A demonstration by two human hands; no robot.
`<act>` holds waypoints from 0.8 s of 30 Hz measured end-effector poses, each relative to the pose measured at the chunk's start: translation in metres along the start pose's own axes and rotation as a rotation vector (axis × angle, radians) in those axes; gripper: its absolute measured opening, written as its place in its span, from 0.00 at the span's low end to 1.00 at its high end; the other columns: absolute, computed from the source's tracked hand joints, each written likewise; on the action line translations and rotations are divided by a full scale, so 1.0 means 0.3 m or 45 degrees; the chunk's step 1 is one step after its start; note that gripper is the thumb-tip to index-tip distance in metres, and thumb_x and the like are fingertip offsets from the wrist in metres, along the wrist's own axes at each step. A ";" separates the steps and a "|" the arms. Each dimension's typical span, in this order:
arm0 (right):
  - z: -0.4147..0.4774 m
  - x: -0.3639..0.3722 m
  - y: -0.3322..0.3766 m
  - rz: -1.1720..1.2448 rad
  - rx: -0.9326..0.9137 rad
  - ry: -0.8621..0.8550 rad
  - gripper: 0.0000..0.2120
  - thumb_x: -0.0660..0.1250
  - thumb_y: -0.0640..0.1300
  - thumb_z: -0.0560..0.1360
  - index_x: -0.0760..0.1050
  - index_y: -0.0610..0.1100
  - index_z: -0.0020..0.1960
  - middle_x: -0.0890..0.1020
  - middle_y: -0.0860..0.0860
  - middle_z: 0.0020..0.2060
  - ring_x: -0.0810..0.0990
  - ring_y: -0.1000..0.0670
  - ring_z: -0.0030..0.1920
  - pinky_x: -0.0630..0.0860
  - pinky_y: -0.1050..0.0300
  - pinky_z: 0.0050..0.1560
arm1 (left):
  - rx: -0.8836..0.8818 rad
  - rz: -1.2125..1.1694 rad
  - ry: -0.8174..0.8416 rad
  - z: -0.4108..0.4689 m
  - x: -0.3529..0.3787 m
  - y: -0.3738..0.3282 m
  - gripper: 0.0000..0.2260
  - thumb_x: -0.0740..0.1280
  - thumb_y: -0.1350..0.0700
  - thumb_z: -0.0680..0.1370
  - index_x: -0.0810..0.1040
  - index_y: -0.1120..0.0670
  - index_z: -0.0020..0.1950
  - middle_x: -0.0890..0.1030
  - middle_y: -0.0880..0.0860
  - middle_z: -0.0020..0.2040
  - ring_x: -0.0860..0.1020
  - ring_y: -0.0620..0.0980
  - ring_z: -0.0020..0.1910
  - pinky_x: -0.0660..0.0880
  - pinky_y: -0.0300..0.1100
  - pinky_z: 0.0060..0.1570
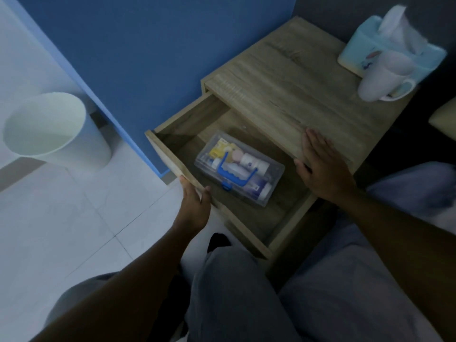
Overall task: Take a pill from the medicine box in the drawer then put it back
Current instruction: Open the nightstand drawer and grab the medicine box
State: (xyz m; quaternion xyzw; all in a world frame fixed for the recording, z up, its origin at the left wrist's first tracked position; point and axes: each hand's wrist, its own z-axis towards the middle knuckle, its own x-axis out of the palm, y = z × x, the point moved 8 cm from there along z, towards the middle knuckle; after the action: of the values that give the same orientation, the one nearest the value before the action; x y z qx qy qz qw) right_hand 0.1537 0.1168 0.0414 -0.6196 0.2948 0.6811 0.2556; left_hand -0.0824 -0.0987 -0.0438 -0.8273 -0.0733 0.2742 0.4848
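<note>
The wooden drawer (170,156) of a bedside cabinet stands pulled out. Inside it lies a clear plastic medicine box (239,167) with a blue handle and blue latch, lid closed, with bottles and packets visible through it. My left hand (195,206) grips the drawer's front panel at its top edge, thumb inside. My right hand (323,166) lies flat with fingers spread on the cabinet top (296,90), at its front edge just right of the box. No pill is visible outside the box.
A light blue tissue box (365,53) and a white mug (380,80) stand at the cabinet's far right corner. A white waste bin (51,129) sits on the tiled floor to the left, beside a blue wall (148,45). My knees fill the foreground.
</note>
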 end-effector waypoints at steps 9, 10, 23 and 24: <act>-0.023 -0.001 0.061 0.150 0.096 0.097 0.30 0.56 0.46 0.83 0.51 0.36 0.80 0.54 0.39 0.80 0.51 0.41 0.81 0.50 0.43 0.79 | -0.041 -0.068 -0.129 -0.007 -0.048 -0.063 0.38 0.65 0.50 0.79 0.42 0.47 0.79 0.49 0.51 0.81 0.51 0.57 0.80 0.60 0.58 0.74; -0.041 -0.014 0.095 0.164 0.043 0.078 0.30 0.57 0.45 0.82 0.52 0.36 0.80 0.56 0.39 0.80 0.53 0.41 0.80 0.53 0.42 0.79 | 0.001 -0.038 -0.206 -0.011 -0.071 -0.092 0.39 0.67 0.50 0.78 0.43 0.46 0.79 0.48 0.50 0.81 0.49 0.57 0.80 0.57 0.57 0.74; -0.105 0.077 0.348 0.516 0.540 0.098 0.37 0.62 0.55 0.80 0.46 0.47 0.81 0.50 0.44 0.80 0.58 0.44 0.78 0.67 0.48 0.70 | 0.195 0.566 0.081 0.159 -0.021 -0.353 0.27 0.65 0.52 0.78 0.61 0.51 0.75 0.67 0.58 0.73 0.75 0.57 0.64 0.79 0.55 0.56; -0.094 0.090 0.354 0.509 0.566 0.100 0.39 0.62 0.56 0.79 0.44 0.48 0.81 0.48 0.44 0.81 0.56 0.44 0.79 0.67 0.48 0.70 | 0.138 0.568 0.103 0.185 -0.019 -0.346 0.27 0.65 0.52 0.78 0.60 0.53 0.75 0.67 0.59 0.72 0.75 0.58 0.64 0.79 0.56 0.58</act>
State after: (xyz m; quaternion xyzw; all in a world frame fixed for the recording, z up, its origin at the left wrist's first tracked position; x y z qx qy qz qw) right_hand 0.0946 0.0223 0.0220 -0.5040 0.5623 0.6123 0.2343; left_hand -0.1012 -0.0047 0.0246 -0.8059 0.1458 0.3449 0.4586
